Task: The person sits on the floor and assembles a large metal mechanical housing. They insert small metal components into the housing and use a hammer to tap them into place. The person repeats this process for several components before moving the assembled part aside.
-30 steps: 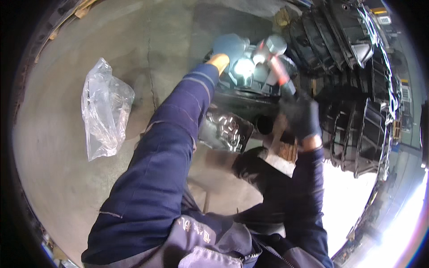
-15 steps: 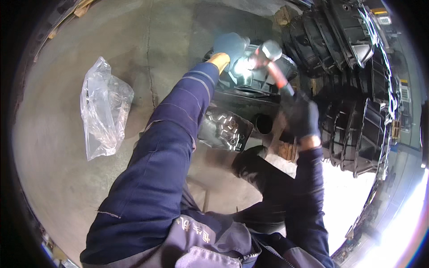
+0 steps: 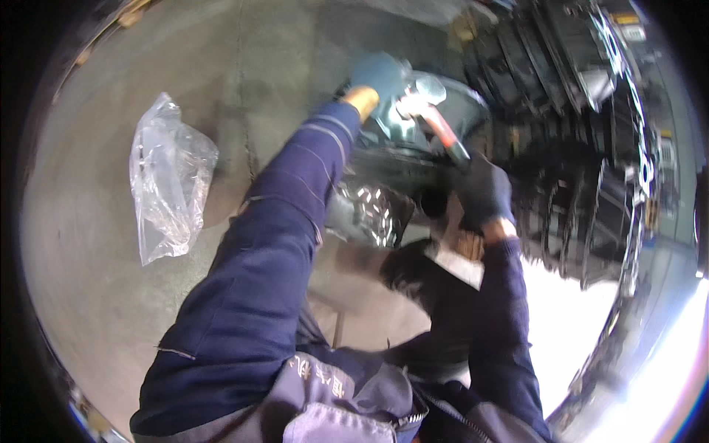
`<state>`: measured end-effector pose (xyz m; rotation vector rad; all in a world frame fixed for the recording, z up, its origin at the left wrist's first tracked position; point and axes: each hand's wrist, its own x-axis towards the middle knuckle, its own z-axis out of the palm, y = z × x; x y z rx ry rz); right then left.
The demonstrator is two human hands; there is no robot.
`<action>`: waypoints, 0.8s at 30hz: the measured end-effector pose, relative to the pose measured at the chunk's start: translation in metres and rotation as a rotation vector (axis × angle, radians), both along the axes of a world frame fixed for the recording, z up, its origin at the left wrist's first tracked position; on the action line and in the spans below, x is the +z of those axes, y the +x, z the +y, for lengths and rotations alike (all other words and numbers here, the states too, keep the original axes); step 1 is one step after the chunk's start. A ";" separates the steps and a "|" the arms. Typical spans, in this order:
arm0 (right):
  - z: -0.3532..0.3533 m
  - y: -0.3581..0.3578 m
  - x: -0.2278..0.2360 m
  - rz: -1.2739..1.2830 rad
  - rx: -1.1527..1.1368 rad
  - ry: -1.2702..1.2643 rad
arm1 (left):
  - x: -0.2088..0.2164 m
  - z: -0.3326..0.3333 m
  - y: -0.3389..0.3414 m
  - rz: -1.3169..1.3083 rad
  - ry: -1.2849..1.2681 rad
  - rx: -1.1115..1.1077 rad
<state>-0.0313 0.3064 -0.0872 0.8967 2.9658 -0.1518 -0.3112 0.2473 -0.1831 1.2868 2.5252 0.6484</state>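
Observation:
My right hand [image 3: 484, 190], in a dark glove, is closed round the grip of a hammer [image 3: 441, 131] with a red and black handle. The hammer's pale metal head [image 3: 428, 90] is over a large dark metal casting [image 3: 465, 111], close to my left hand. My left hand [image 3: 378, 76], in a grey-blue glove with a yellow cuff, looks curled at the casting's left side. What its fingers hold is hidden by the glove and blur. A bright glare covers the casting beside the hammer head.
Below the casting, a tray [image 3: 402, 221] contains several small shiny metal sleeves. A clear plastic bag [image 3: 166, 184] lies on the concrete floor [image 3: 96, 221] to the left. Stacked black ribbed castings [image 3: 569, 214] rise at the right. My boot [image 3: 410, 269] is near the tray.
The hammer has swung down and to the left, bringing its head closer to my left hand. My right hand has moved left with it. My left hand stays at the casting.

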 end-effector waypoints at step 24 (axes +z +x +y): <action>0.047 -0.006 0.181 0.858 -0.028 0.032 | -0.008 0.010 0.007 -0.095 0.084 0.098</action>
